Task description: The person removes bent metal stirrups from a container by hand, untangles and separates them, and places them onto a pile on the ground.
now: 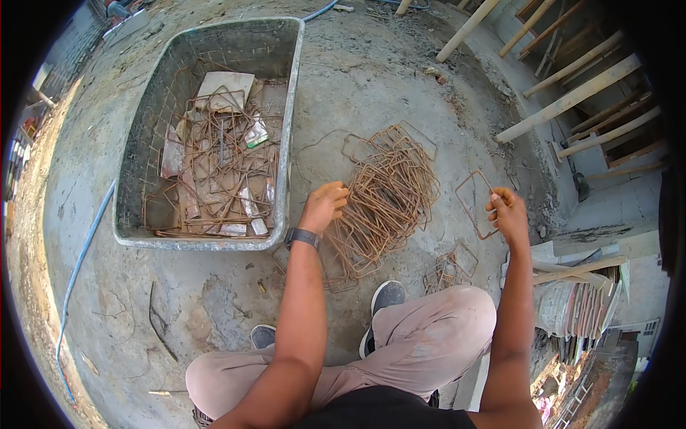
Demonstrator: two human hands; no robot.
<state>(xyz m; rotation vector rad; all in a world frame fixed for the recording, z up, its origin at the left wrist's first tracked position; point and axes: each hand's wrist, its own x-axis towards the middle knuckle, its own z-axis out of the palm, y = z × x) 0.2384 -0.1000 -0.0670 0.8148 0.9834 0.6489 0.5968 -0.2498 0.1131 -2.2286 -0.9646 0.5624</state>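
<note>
Between the fingers of my right hand (507, 211) is a thin rusty wire stirrup (468, 204), bent into a rectangle and held up off the floor. My left hand (327, 206) has its fingers curled at the left edge of a large pile of rusty stirrups (393, 193); whether it grips one of them is hidden. Several more stirrups form a small heap (449, 270) beside my knee.
A large grey tub (294, 143) at the left holds tangled stirrups, a pale slab and scraps. A blue hose (84, 250) runs left of it. Wooden poles (572, 96) lean at the upper right, and stacked sacks (582, 311) lie at the right.
</note>
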